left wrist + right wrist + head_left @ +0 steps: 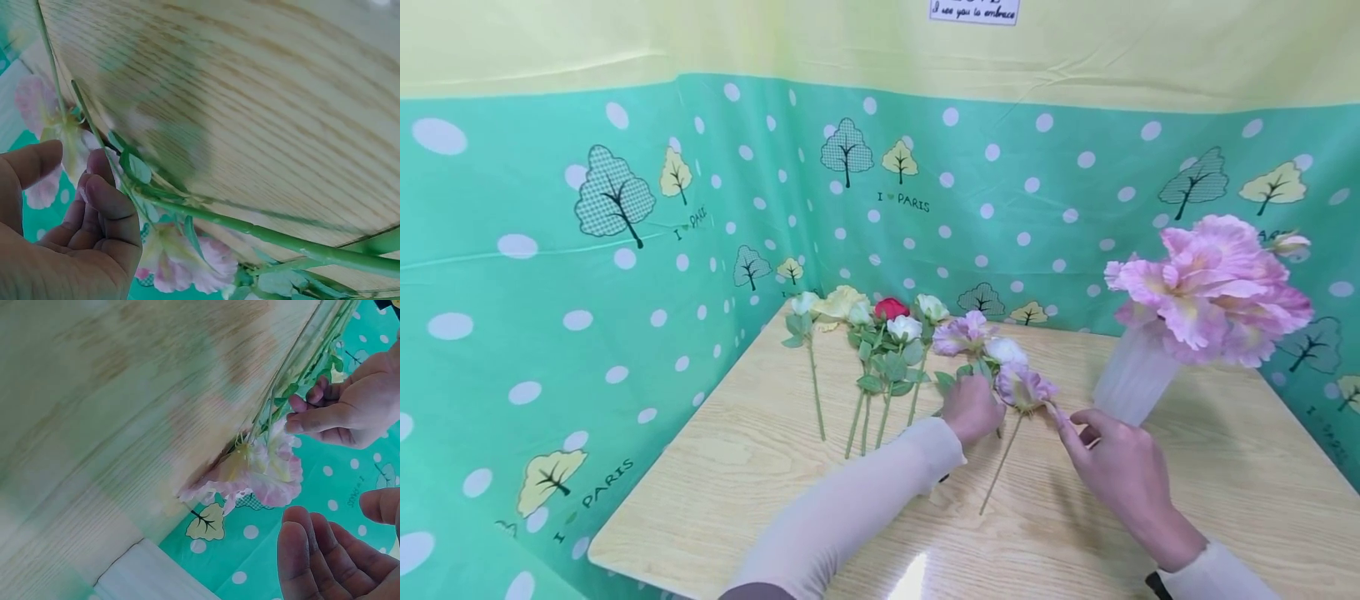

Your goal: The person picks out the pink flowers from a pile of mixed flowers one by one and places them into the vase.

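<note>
My left hand (973,408) is low over the table among the flowers, fingers loosely bent and thumb apart in the left wrist view. A thin green stem (94,119) passes beside its fingertips; whether they touch is unclear. Just beyond it lie a white rose (1006,350) and a pink-purple flower (962,333). To its right a ruffled pink-purple flower (1024,387) lies with its stem toward me. My right hand (1116,467) is beside this bloom, fingers slightly bent around nothing, fingertips near the petal edge; the right wrist view shows a gap.
A white vase (1135,375) with large pink blooms (1217,292) stands at the right. On the left lie several flowers, among them a red rose (891,309), white roses (904,328) and a yellow flower (842,302). A green dotted cloth (925,208) hangs behind the wooden table (722,500).
</note>
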Demonstrator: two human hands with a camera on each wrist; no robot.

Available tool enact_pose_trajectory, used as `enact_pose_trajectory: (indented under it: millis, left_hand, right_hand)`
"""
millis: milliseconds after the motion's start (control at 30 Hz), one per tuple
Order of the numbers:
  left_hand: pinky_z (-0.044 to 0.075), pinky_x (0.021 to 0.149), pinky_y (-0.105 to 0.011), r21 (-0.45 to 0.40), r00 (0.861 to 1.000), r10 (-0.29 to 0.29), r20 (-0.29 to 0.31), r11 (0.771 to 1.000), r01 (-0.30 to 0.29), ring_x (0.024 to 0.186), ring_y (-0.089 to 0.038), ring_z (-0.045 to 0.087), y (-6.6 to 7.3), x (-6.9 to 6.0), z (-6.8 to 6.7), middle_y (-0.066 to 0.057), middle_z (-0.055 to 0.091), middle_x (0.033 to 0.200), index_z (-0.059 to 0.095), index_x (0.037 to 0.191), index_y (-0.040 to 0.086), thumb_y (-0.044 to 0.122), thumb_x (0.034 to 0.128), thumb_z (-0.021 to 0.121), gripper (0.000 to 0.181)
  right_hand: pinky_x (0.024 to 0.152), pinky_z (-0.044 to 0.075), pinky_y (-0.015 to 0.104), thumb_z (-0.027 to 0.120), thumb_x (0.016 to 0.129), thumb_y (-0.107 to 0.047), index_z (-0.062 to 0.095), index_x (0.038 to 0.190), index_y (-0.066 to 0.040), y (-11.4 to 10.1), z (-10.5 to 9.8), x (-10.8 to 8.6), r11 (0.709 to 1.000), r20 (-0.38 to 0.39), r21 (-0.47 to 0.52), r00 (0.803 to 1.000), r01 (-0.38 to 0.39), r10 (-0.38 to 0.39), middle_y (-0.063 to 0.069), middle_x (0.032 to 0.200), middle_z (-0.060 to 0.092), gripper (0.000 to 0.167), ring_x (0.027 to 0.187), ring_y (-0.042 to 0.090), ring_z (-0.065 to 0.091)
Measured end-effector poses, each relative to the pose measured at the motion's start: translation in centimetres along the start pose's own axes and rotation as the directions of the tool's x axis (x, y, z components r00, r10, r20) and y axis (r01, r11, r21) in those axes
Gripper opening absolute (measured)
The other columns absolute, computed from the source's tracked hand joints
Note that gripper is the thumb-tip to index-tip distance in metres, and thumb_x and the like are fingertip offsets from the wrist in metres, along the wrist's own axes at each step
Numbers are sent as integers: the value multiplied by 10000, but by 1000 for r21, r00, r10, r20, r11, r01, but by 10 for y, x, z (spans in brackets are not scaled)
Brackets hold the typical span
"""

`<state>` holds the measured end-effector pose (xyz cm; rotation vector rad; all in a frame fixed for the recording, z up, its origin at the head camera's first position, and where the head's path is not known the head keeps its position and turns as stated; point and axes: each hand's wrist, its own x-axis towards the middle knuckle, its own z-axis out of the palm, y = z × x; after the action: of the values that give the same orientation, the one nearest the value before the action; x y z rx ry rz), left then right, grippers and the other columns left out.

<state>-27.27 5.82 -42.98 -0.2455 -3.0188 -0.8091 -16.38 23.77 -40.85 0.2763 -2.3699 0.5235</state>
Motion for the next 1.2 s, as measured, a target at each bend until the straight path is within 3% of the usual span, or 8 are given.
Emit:
enact_pose_trajectory:
  millis: [200,433,667,833,1000,1100,1200]
  left_hand:
    - [531,604,-345,64,1000,-11,3,998,11,662,-179,593,0,2,5,-24,622,726,585,644,139,281,882,780,339]
    - [553,633,-350,107,1000,6,27,994,-9,670,-173,610,1,4,7,9,588,634,503,573,166,351,893,790,468]
    - [561,659,-358,120,998,21,58,992,-28,683,-175,614,-1,6,8,10,577,608,480,564,163,337,894,778,477]
    - [555,630,-341,121,997,-1,77,993,-9,696,-168,617,-1,6,8,11,588,678,549,605,170,258,855,798,364]
    - [499,526,-308,41,993,-34,110,999,29,594,-158,559,-4,6,8,5,560,635,510,579,161,129,819,766,352]
    - [461,475,-301,-77,991,-69,115,994,79,518,-162,520,-8,6,6,-5,527,576,469,565,147,64,825,744,387]
    - [456,454,-298,-186,989,-101,105,975,119,476,-167,522,-11,5,4,-17,551,545,487,555,127,38,852,718,387]
  right_hand:
    - [424,433,340,822,845,-216,775,874,-54,-2,-1,-1,1000,7,0,1000,-8,8,52,655,708,171,477,164,591]
    - [427,444,354,815,859,-228,776,875,-44,-3,-1,1,1000,11,0,1000,-10,10,54,650,704,189,477,162,588]
    - [420,431,333,831,842,-209,779,865,-43,-2,-1,1,1000,2,-2,1000,-2,2,46,637,699,176,471,150,584]
    - [422,436,333,833,840,-208,778,857,-42,-1,-1,1,1000,3,-3,1000,3,-3,51,639,700,175,467,146,576]
    - [420,435,340,830,841,-208,779,848,-52,0,-1,-1,1000,-5,0,1000,3,-3,49,635,698,164,464,146,572]
    - [415,435,337,825,846,-203,779,849,-51,1,-1,-1,1000,-5,4,1000,5,-5,48,633,697,159,460,146,573]
    - [415,439,342,823,846,-199,777,848,-51,2,0,-2,1000,-8,2,1000,9,-9,50,634,698,155,461,148,575]
